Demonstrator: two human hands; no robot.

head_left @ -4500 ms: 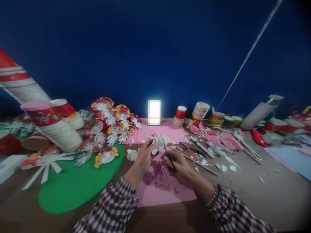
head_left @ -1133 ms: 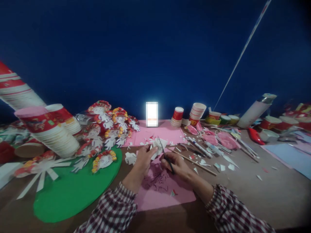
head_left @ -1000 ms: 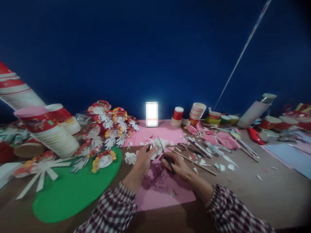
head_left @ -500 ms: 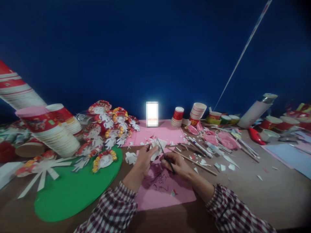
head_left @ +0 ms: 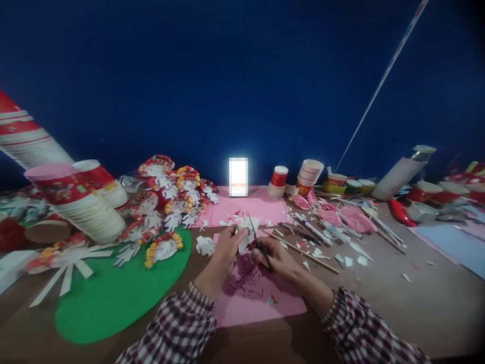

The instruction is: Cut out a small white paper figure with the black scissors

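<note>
Head view, from the left: the cups [head_left: 89, 215], the green board [head_left: 113, 298] and the dolls [head_left: 164, 249] lie as they do moments earlier, and so does the white cut-out [head_left: 205, 245] on the table [head_left: 379, 318] beside the left forearm. What differs is small and sits in the middle: the paper [head_left: 245, 241] shows a slimmer face than half a second ago, as if turned a little, while the scissors [head_left: 265, 258] stay up against it. That suggests careful trimming, with the paper being fed round to the blades and the cutting unfinished. As for pose, the left hand [head_left: 226, 246] reaches in from the lower left, its grip narrow, pinching the paper between thumb and fingers above the far part of the pink sheet [head_left: 282, 306]. Right of the paper, the right hand [head_left: 272, 255] comes in from the lower right, its grip closed round the scissor handles, the blades pointing up and away, slanting leftward across the paper's right side; whether they stand apart I cannot tell. Both wrists hang over the table, sleeves well back from the paper. Further right, a stick [head_left: 318, 258] and scraps [head_left: 362, 261] lie undisturbed.
</note>
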